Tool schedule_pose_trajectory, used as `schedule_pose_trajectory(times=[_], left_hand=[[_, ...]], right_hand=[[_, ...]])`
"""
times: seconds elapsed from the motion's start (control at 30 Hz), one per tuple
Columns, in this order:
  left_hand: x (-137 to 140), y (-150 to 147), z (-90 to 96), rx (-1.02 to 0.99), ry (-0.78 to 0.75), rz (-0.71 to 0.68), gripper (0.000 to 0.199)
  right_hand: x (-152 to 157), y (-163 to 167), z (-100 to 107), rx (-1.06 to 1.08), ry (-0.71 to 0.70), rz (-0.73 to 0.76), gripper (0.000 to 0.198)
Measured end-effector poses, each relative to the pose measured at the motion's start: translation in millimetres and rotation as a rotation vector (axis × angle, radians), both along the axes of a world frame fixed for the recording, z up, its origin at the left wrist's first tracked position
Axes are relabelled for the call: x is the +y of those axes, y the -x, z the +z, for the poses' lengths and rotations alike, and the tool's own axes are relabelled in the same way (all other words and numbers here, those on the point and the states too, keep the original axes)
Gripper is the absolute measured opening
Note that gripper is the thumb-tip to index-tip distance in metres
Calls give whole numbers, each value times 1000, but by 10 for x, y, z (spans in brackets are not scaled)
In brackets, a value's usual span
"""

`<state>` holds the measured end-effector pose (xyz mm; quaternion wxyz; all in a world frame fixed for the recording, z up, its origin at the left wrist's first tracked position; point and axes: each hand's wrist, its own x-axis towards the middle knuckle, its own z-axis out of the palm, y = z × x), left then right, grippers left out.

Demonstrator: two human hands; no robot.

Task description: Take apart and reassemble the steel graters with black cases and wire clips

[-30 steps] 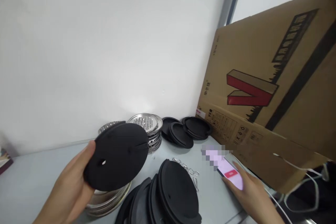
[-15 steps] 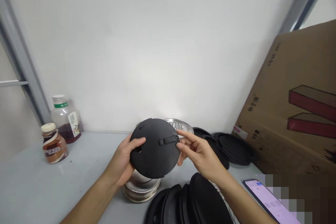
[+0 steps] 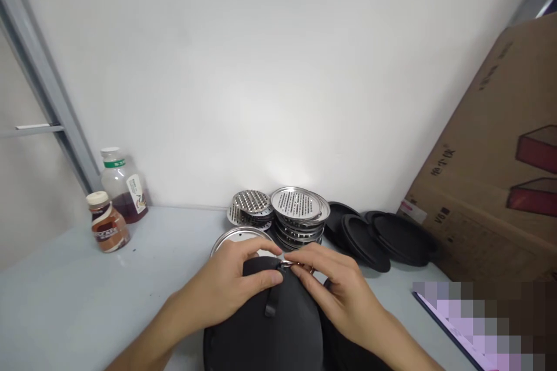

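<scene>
A black round disc (image 3: pixel 278 336) with a short strap (image 3: pixel 272 300) stands tilted up close to me, its lower part cut off by the frame's bottom edge. At its top edge, where the strap ends, sits a small shiny metal clip (image 3: pixel 285 264). My left hand (image 3: pixel 237 281) pinches the disc's rim beside the strap end, thumb on the near face. From the other side, my right hand (image 3: pixel 337 284) grips the clip between thumb and fingers. Just behind the hands lies a round metal plate (image 3: pixel 226 237), partly covered by my left hand.
Stacks of round metal grater plates (image 3: pixel 296 206) and smaller grater discs (image 3: pixel 251 202) stand against the wall. Black round trays (image 3: pixel 402 237) lie to their right, before a large cardboard box (image 3: pixel 478 185). Two bottles (image 3: pixel 108 229) stand at left; a phone (image 3: pixel 452 330) lies at right.
The disc has come down and nearer to me, and its strap has turned from sideways to upright. My left hand has shifted from the disc's left side to its top edge by the clip.
</scene>
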<state>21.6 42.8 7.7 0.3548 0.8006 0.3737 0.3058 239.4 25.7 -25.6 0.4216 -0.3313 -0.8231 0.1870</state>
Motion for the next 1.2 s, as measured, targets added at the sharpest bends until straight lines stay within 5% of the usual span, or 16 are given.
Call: schedule_pose_trajectory(times=[0.23,0.5,0.8,1.03,1.2], left_hand=[[22,121,-92,21,243,-169,23],[85,148,-139,51,250,-178,23],[153,183,-177,45,244,-187,27],[87,90,-226,-123,366,-172,29],[-17,50,-162,-144,244,-15,24]], right_hand=[[-75,-87,-95,-201,-116,49,41],[-147,0,-114,-95,-85,9,35],[-236,150,-231,-61,-440,-198,34],[-222,77,-97,71,-151,-165,29],[-182,73,-71,270,416,-169,24]])
